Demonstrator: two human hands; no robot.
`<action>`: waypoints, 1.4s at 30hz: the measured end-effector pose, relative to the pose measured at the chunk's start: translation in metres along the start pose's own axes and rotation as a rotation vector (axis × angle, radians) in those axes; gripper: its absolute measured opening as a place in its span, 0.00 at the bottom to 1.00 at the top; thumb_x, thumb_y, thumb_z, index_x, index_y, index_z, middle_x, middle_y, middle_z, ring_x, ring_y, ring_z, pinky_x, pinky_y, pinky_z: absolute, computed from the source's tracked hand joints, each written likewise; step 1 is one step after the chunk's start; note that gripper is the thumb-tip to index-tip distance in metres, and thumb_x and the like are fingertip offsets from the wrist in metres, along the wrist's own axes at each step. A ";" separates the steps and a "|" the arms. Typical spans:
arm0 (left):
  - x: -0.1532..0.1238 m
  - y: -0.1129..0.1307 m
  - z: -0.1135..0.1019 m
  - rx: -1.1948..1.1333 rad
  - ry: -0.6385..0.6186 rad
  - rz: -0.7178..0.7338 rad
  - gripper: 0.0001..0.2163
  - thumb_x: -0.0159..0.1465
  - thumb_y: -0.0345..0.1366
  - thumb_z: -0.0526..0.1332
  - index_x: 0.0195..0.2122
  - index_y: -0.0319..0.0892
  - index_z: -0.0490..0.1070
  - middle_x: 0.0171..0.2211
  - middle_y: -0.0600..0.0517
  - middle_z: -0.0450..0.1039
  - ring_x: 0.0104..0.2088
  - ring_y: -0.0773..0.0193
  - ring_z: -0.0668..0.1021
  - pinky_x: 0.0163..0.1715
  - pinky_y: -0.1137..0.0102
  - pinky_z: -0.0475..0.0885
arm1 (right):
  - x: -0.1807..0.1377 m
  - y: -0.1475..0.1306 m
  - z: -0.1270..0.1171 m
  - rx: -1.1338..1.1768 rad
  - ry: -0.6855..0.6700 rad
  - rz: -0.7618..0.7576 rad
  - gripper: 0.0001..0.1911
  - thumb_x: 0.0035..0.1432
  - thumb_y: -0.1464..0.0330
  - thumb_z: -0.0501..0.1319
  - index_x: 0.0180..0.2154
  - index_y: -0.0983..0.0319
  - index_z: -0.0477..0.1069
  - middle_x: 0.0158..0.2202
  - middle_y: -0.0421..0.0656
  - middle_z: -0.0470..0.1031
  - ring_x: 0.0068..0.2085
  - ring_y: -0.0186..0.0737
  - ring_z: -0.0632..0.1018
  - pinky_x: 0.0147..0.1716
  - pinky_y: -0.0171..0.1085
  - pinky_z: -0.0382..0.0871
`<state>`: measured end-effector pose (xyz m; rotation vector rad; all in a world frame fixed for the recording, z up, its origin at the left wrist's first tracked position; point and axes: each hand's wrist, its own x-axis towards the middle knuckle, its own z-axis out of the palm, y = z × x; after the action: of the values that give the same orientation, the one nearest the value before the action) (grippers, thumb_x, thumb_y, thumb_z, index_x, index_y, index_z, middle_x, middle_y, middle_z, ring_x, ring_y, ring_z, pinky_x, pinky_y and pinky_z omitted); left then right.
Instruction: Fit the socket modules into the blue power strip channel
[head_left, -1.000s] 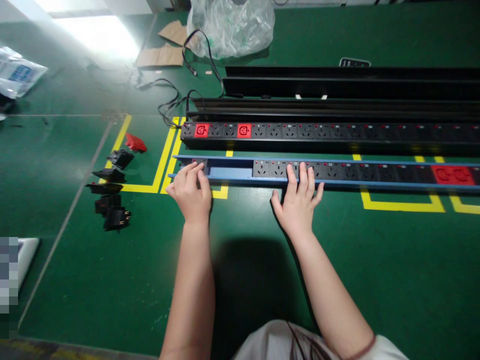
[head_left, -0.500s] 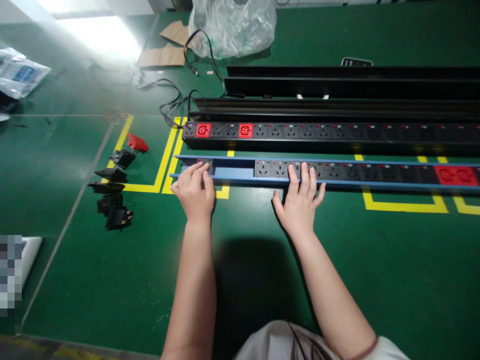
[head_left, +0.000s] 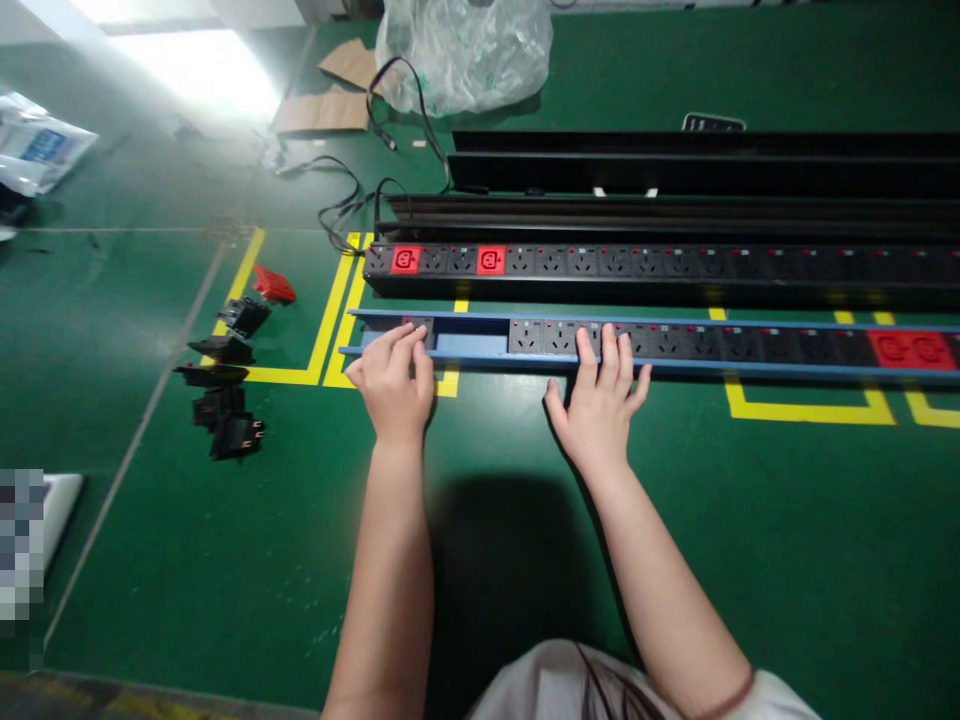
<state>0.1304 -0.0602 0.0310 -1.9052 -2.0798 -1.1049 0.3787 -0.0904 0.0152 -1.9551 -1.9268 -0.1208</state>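
Rack power strip [head_left: 675,342], blue-edged, lies lengthwise on a green bench mat [head_left: 750,540]. Both hands lie open, not gripping: the left hand [head_left: 390,395] presses the end socket module [head_left: 418,325], and the right hand [head_left: 600,405] rests beside the sockets [head_left: 559,338], seemingly steadying the strip.

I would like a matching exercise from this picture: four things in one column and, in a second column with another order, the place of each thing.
Things:
1. left hand
2. right hand
3. red socket module
4. clear plastic bag

Places:
A. just beyond the loose black socket modules
B. resting on the black sockets of the blue channel
C. past the long black channels, on the green mat
D. at the channel's left end, beside its bare blue section

Pairs: 1-D, 2-B, 3-A, 4-C
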 end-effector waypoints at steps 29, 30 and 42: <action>0.001 0.003 -0.002 -0.074 -0.009 0.140 0.12 0.74 0.37 0.57 0.46 0.45 0.81 0.51 0.48 0.84 0.52 0.56 0.83 0.51 0.58 0.60 | 0.001 0.000 -0.002 -0.005 -0.027 0.003 0.41 0.68 0.59 0.57 0.77 0.59 0.49 0.78 0.57 0.50 0.77 0.59 0.52 0.72 0.68 0.42; 0.001 0.003 -0.002 -0.072 -0.015 0.143 0.12 0.74 0.37 0.57 0.46 0.45 0.81 0.51 0.48 0.84 0.52 0.56 0.83 0.51 0.58 0.60 | 0.001 0.000 -0.002 -0.007 -0.025 0.003 0.41 0.68 0.59 0.57 0.77 0.59 0.49 0.78 0.57 0.50 0.77 0.59 0.52 0.72 0.68 0.42; 0.001 0.007 -0.005 -0.081 -0.084 0.124 0.13 0.75 0.38 0.56 0.47 0.46 0.81 0.52 0.47 0.83 0.53 0.55 0.82 0.53 0.58 0.61 | 0.000 0.000 -0.001 -0.002 -0.010 0.001 0.41 0.67 0.59 0.57 0.76 0.59 0.50 0.78 0.56 0.50 0.77 0.57 0.52 0.73 0.67 0.41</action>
<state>0.1346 -0.0621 0.0379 -2.1212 -1.9546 -1.1155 0.3791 -0.0903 0.0161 -1.9619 -1.9325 -0.1120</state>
